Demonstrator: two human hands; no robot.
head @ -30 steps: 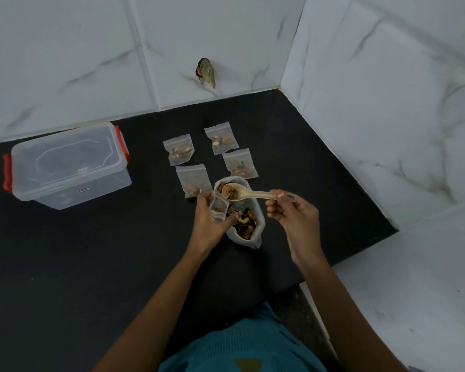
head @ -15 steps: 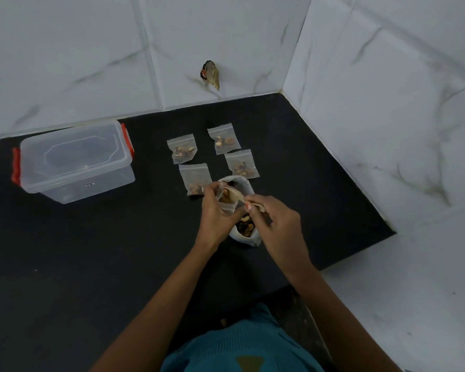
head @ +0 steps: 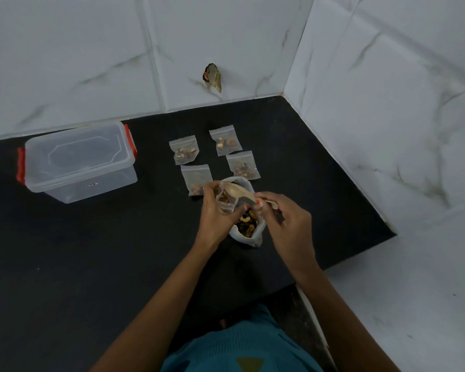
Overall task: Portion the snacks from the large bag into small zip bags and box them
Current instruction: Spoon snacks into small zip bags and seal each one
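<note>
Snacks sit in the large bag (head: 249, 232), open-mouthed on the black desk (head: 91, 264), right under our hands. Our left hand (head: 216, 210) is clenched on a small zip bag (head: 226, 201), holding its mouth open and tipped toward the right. Our right hand (head: 285, 218) is grasping the wooden spoon (head: 238, 194) by the handle end; the bowl end reaches into the small bag's mouth.

Key relation: the spoon's long axis runs roughly right-to-left, handle at the right hand, bowl at the left, so its load goes leftward into the bag. The bag mouth is just above the large bag's opening, so any spill should drop back in. We can't tell how much is on the spoon.

Four filled zip bags (head: 184, 151) (head: 225, 139) (head: 242, 165) (head: 196, 178) lie flat on the desk just beyond the large bag, the nearest partly hidden by the left hand. The clear box (head: 78, 162) with red latches is well apart to the left, lid on, nearer the left hand.

Judgement: we're mid-fill on bag five; sealing and boxing not yet done. The box will need opening first.
</note>
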